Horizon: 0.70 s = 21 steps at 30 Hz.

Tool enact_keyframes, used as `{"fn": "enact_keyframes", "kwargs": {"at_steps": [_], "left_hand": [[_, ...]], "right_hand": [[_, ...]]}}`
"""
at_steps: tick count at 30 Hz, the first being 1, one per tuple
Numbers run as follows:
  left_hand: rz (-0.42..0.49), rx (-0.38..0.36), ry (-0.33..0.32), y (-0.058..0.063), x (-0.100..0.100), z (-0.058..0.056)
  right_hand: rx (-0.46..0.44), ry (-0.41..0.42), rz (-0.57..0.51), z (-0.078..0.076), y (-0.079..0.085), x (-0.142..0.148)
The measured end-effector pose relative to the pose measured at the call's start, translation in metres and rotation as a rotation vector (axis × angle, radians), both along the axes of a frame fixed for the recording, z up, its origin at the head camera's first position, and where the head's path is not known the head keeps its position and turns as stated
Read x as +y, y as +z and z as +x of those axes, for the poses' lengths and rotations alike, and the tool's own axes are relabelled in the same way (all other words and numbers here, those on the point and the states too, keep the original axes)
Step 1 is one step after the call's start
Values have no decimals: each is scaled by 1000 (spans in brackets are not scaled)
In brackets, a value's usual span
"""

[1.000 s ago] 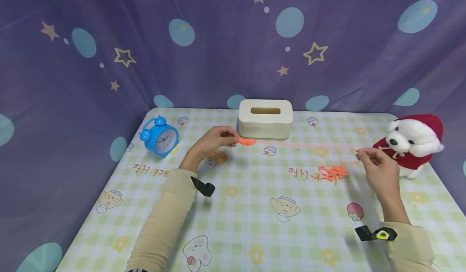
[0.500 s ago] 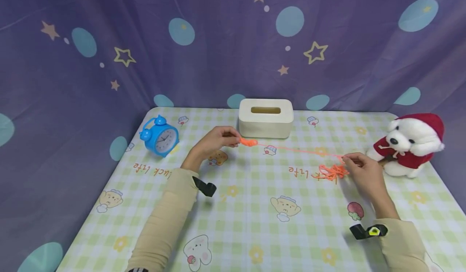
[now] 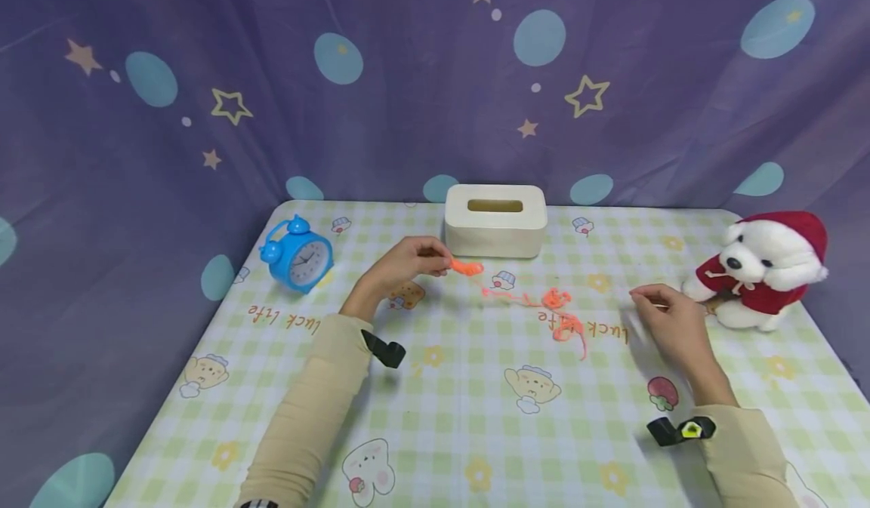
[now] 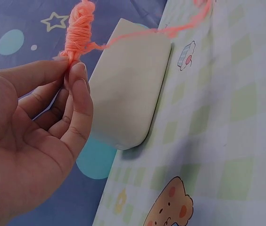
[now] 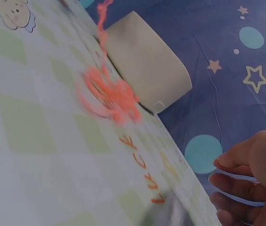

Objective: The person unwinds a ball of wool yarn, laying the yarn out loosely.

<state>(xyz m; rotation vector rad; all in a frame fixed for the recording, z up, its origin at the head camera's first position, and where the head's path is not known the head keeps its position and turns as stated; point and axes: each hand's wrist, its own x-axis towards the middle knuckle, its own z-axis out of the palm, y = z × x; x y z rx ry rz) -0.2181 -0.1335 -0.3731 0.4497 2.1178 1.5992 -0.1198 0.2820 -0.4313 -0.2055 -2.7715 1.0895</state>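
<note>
My left hand (image 3: 410,257) pinches one end of a small wound bundle of orange yarn (image 4: 79,33) between thumb and fingertips, in front of the tissue box. From that bundle a loose strand (image 4: 137,34) trails to the right. It leads to a tangle of orange yarn (image 3: 557,300) over the middle of the table, blurred in the right wrist view. My right hand (image 3: 673,327) is right of the tangle, near the plush dog. Its fingers (image 5: 239,186) are loosely bent with a gap to the thumb, and nothing is between them.
A cream tissue box (image 3: 496,236) stands at the back of the table, against the purple curtain (image 3: 408,138). At the left is a blue alarm clock (image 3: 302,259). A white plush dog (image 3: 754,259) in red hat and clothes sits at the right edge. A checked cloth (image 3: 435,432) covers the table.
My right hand has moved left and let go of the yarn. The strand has gone slack, and the loose tangle has shifted left, away from that hand. My left hand has barely moved.
</note>
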Motion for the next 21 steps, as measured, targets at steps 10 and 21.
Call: {"fn": "enact_keyframes", "kwargs": {"at_steps": [10,21], "left_hand": [[6,-1,3,4,1,1],[-5,25,-5,5,4,2]], "right_hand": [[107,103,-53,-16,9,-39],[104,371,-207,-40,6,-126]]}}
